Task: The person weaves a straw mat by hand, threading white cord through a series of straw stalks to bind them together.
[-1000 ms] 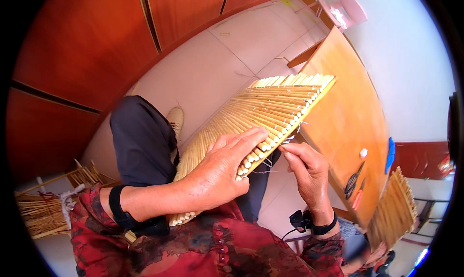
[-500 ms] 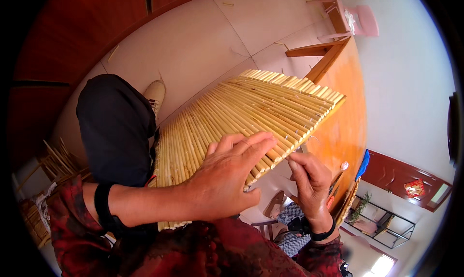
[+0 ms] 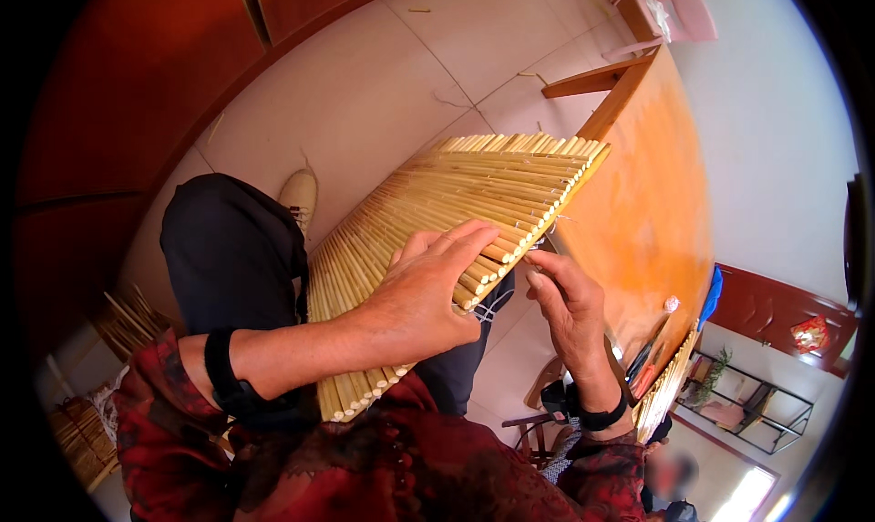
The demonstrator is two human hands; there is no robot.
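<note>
A mat of pale yellow reed sticks, bound with fine white cord, lies slanted over my lap. My left hand grips its near right edge, fingers over the top and thumb at the rim. Just outside that edge, my right hand has thumb and index close together by the cord ends; whatever is between the fingertips is too small to make out. Loose white cord dangles under the rim near my left thumb.
A wooden table at right holds scissors and tools. A pink chair stands behind it. Reed bundles sit at lower left. Another person is partly visible at lower right, near a second mat and metal rack.
Since half a second ago, the mat's far end and both hands have shifted slightly up and left in view. My right hand stays at the edge. The head view tilted earlier in the second.
</note>
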